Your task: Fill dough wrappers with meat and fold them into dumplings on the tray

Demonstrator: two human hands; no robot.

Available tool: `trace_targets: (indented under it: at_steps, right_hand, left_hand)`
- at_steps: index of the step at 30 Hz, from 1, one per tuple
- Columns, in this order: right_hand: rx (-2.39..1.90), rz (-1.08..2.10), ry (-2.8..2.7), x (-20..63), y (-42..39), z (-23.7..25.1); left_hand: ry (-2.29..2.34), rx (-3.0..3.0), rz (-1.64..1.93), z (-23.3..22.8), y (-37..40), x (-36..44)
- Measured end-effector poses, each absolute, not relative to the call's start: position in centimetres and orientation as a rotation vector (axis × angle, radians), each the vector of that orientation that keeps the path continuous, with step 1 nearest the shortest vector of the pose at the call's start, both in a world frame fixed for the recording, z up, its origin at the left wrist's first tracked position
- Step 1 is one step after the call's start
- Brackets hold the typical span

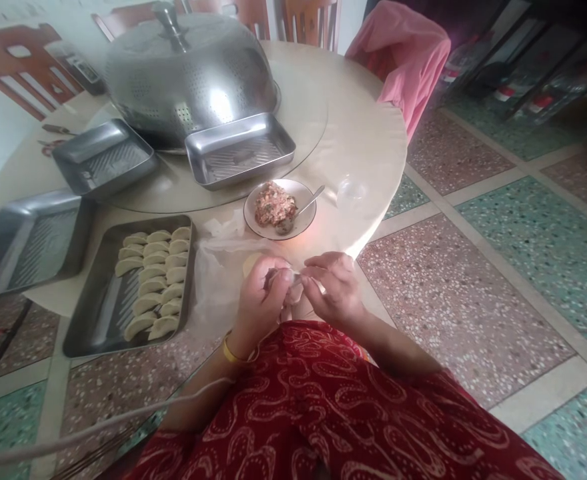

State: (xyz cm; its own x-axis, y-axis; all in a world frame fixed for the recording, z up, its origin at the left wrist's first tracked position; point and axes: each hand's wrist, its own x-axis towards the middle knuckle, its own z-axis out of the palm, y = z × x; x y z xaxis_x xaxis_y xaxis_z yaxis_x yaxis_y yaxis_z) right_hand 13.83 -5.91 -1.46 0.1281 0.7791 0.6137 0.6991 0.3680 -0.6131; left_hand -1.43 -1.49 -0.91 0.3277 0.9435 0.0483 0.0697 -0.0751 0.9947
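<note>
My left hand (263, 293) and my right hand (334, 285) meet at the table's front edge, both pinching a pale dumpling (293, 287) between their fingertips. The dumpling is mostly hidden by my fingers. Just beyond them stands a white bowl of minced filling (273, 205) with a metal spoon (307, 203) resting in it. A stack of round wrappers (251, 263) lies on a clear plastic bag behind my left hand. To the left, a metal tray (98, 320) holds several folded dumplings (156, 280) in rows.
Three empty metal trays (241, 150) (104, 157) (26, 240) and a perforated steel dome cover (188, 73) sit further back on the round table (368, 153). Wooden chairs stand behind, one draped with pink cloth (403, 60). Terrazzo floor lies to the right.
</note>
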Motion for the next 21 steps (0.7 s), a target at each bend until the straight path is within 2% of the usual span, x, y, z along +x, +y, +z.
trace_targets:
  at_steps: [4,7,9,17,21]
  right_hand:
    - [-1.227,0.823,-1.253,14.0,-5.2,-0.8]
    - [-1.058,1.387,-1.005,13.3,-4.5,-0.5]
    - [-0.946,1.655,-0.771,12.7,-4.3,-0.5]
    - [-0.784,1.765,-0.325,12.2,-4.5,-0.6]
    - [-0.794,1.759,-0.263,12.1,-4.6,-0.5]
  left_hand:
    - [0.898,1.506,0.863,-0.5,-1.3,-1.5]
    - [0.739,1.791,0.755,-0.2,-0.9,-1.5]
    - [0.650,2.032,0.704,-0.1,-0.6,-1.4]
    - [0.461,2.536,0.769,-0.2,0.8,-1.6]
    - [0.535,2.583,0.640,-0.1,1.6,-2.2]
